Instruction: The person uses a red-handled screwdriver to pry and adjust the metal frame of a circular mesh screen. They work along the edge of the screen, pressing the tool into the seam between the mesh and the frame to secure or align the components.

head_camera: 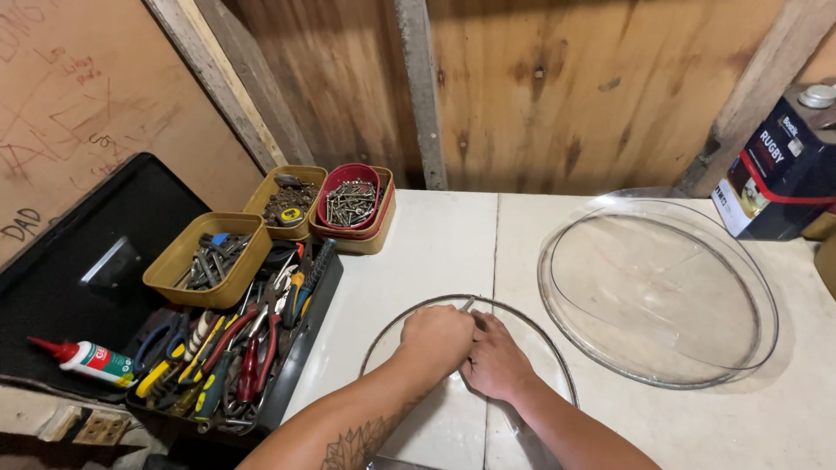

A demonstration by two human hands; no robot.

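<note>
While only the head camera looks down on the white table (pixel 435 252), it shows enough to count: two bare hands, one metal ring (pixel 522 315), one clear round cover (pixel 662 292), three yellow trays, one red tray (pixel 351 197), one open toolbox (pixel 300 365), one glue bottle (pixel 83 359) and one dark tin can (pixel 784 170).

The front yellow tray (pixel 209 261) holds grey metal bits and keys. The yellow tray behind it (pixel 287 200) holds small dark hardware and a small tape measure. The red tray, nested in the third yellow tray (pixel 370 237), is heaped with silvery screws. The toolbox, its black lid (pixel 78 261) laid open to the left, is packed with pliers, cutters and screwdrivers with red, yellow and blue handles. The glue bottle, white with a red tip, lies on its side on the lid's edge. The clear cover lies on the table to the right, well apart from the hands, and the can stands at the far right corner.

The ring lies flat on the table in front of the person, near the middle seam. Both forearms reach in from below. The left hand (pixel 435 338) is curled into a fist on the ring's far arc, closed on a thin metal tool (pixel 468 304) whose tip pokes out above the knuckles. The right hand (pixel 495 359) lies pressed against the left, fingers bent down inside the ring; whether it grips anything cannot be told.
</note>
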